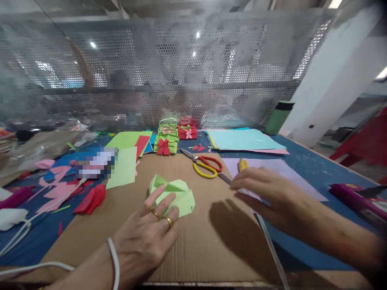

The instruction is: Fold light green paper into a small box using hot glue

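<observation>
My left hand (151, 229) rests on a light green folded paper piece (184, 201) on the cardboard, its fingertips pressing the paper by a raised flap. Its thumb is hidden. My right hand (266, 191) is over the cardboard's right edge, with thumb and fingers apart. Close to its fingertips lie a dark flat blade (225, 179) and a yellow-handled tool (243, 164), both partly covered by the hand. Scissors (207, 165) with one red and one yellow handle lie ahead, between the hands.
Small green paper bags (166, 137) and red ones (188, 129) stand at the back. Coloured sheets (244, 139) and a green bottle (278, 119) are at right, beyond a lilac sheet (290, 177). Pink scraps (60, 189) and a white cable (60, 201) lie left.
</observation>
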`<state>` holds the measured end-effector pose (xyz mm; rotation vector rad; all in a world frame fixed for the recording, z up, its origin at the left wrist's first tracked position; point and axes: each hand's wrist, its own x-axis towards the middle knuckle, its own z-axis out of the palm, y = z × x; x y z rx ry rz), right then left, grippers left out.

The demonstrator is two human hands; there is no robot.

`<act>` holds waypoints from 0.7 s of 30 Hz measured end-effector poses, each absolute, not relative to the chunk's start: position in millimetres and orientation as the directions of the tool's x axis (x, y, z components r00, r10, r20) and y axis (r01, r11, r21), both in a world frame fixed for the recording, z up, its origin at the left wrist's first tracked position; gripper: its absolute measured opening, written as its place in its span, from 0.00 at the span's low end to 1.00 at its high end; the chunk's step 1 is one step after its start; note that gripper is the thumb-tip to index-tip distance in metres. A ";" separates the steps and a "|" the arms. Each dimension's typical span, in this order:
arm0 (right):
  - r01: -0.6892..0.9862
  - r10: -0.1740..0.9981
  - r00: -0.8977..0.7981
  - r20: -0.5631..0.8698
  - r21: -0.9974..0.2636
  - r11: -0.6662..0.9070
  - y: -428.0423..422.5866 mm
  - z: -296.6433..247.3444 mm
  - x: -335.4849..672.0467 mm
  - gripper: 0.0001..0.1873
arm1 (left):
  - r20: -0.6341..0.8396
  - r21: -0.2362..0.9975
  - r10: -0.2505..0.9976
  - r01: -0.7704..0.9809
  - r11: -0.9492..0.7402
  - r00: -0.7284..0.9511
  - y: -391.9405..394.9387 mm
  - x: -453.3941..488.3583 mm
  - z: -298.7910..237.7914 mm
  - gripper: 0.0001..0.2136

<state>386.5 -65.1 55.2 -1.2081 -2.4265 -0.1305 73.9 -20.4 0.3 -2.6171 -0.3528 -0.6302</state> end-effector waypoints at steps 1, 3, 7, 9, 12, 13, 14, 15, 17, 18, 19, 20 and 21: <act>0.747 0.734 -0.577 0.358 -0.133 0.652 -63.8 57.0 369.5 0.10 | 0.484 -0.343 0.139 0.333 -0.878 0.864 -22.2 75.4 1.3 0.12; 0.671 0.686 -0.657 0.314 -0.172 0.721 -55.5 54.7 344.6 0.12 | 0.495 -0.357 0.131 0.338 -0.871 0.859 -27.5 81.9 4.6 0.12; 0.657 0.670 -0.688 0.279 -0.151 0.738 -30.1 42.7 327.9 0.12 | 0.510 -0.349 0.300 0.513 -0.784 0.806 -32.6 102.2 17.6 0.17; 0.696 0.706 -0.662 0.253 -0.142 0.704 -21.0 39.0 329.3 0.12 | 0.466 -0.270 0.471 0.627 -0.730 0.749 -26.1 111.5 26.0 0.19; 0.762 0.784 -0.579 0.224 -0.192 0.618 -14.9 35.2 335.9 0.10 | 0.273 -0.056 0.644 0.680 -0.731 0.714 -7.3 119.2 36.4 0.10; 0.774 0.805 -0.551 0.219 -0.227 0.591 -14.2 33.7 338.4 0.09 | 0.218 0.003 0.659 0.675 -0.738 0.720 -0.7 119.8 38.7 0.06; 0.777 0.822 -0.526 0.218 -0.270 0.569 -13.9 31.8 340.7 0.08 | 0.162 0.050 0.663 0.665 -0.745 0.731 5.0 119.6 40.3 0.03; 0.768 0.832 -0.512 0.215 -0.320 0.555 -13.9 29.8 342.6 0.07 | 0.116 0.093 0.662 0.655 -0.750 0.741 9.7 118.5 41.5 0.04; 0.717 0.835 -0.511 0.205 -0.435 0.545 -14.8 25.8 344.8 0.06 | 0.055 0.187 0.661 0.643 -0.743 0.748 15.2 114.6 42.8 0.08; 0.680 0.831 -0.518 0.201 -0.493 0.543 -15.7 24.2 344.9 0.06 | 0.049 0.239 0.672 0.644 -0.727 0.739 16.3 112.1 43.2 0.09; 0.642 0.826 -0.527 0.200 -0.544 0.541 -16.8 22.9 344.5 0.07 | 0.057 0.294 0.689 0.648 -0.703 0.722 16.6 109.4 43.7 0.09; 0.605 0.821 -0.534 0.200 -0.588 0.537 -18.1 22.0 343.6 0.07 | 0.074 0.348 0.710 0.649 -0.676 0.700 16.4 106.7 44.1 0.08; 0.573 0.818 -0.537 0.205 -0.624 0.532 -19.4 21.5 342.5 0.08 | 0.086 0.395 0.727 0.647 -0.652 0.681 16.0 104.3 44.7 0.08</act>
